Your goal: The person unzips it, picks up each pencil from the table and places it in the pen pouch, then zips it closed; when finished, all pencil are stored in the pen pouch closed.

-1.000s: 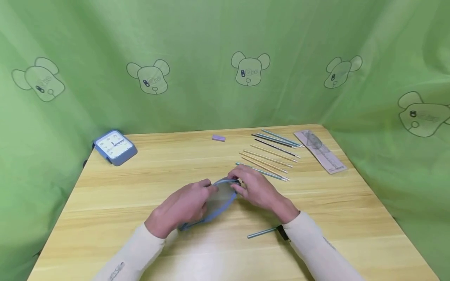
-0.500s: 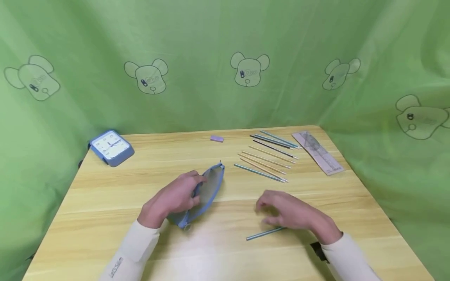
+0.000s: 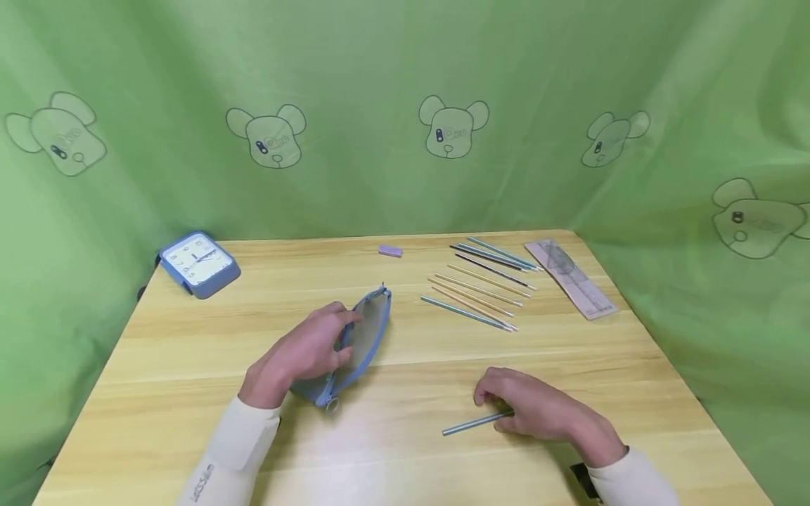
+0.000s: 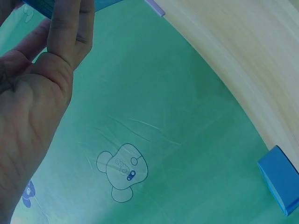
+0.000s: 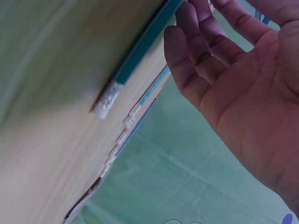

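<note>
My left hand (image 3: 304, 348) grips the near side of a blue zip pencil case (image 3: 365, 334), its mouth gaping and a ring hanging at the near corner. Only a blue strip of the case (image 4: 39, 7) shows past the fingers in the left wrist view. Over a teal pencil (image 3: 468, 426) lying on the table is my right hand (image 3: 538, 407), its fingers loosely bent. In the right wrist view the fingers (image 5: 187, 51) are beside this pencil (image 5: 145, 44), whose eraser end points away from them. The thumb's contact with it is hidden.
Several pencils, teal, black and yellow (image 3: 477, 294), lie in a spread at the back right of the wooden table (image 3: 392, 457). Beyond them is a ruler set (image 3: 572, 277). A purple eraser (image 3: 390, 251) and a blue clock (image 3: 201, 263) stand near the green curtain (image 3: 354, 190).
My right hand has let go of the pencil case and moved right and nearer, down to the lone teal pencil. The left hand has drawn the open case left.
</note>
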Available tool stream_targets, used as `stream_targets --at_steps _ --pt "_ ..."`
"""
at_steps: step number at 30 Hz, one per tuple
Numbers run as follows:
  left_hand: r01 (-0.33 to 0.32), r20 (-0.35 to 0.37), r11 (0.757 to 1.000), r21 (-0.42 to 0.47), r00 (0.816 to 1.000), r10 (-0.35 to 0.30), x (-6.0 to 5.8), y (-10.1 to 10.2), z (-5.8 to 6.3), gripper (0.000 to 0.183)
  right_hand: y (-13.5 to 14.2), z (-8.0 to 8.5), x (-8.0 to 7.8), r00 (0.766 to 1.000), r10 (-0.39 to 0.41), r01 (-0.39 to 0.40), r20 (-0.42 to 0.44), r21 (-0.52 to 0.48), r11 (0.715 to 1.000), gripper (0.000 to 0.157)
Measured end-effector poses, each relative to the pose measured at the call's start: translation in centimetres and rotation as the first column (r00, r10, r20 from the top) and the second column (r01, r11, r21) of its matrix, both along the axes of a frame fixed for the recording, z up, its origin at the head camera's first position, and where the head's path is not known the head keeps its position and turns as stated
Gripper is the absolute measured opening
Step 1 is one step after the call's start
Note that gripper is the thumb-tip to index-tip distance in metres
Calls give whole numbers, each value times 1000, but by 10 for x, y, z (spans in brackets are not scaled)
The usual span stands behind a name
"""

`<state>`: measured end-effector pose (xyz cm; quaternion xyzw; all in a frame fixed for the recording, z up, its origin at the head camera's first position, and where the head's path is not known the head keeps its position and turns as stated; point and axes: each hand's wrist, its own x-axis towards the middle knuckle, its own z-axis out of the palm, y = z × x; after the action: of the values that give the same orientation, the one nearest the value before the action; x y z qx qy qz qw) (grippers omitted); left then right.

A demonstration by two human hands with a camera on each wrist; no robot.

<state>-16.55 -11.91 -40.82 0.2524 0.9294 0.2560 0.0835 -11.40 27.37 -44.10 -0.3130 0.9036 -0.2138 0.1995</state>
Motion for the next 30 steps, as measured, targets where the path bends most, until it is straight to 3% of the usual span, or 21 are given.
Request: stream_targets --at_steps 11,20,26,30 --pt "-10 1 1000 2 1000 10 -2 -1 1 58 -8 -11 1 999 -15 13 -31 -74 997 30" --pt "-7 6 1000 7 1000 7 -3 0 -1 59 -14 -14 4 993 -113 109 -29 -117 987 28" --pt "-16 14 1000 26 1000 16 -3 0 -3 59 -21 -7 2 979 -200 190 -28 -214 958 23" --pt "-16 11 999 35 1000 16 -5 2 -4 60 -31 3 -5 958 -287 273 -4 -293 916 23"
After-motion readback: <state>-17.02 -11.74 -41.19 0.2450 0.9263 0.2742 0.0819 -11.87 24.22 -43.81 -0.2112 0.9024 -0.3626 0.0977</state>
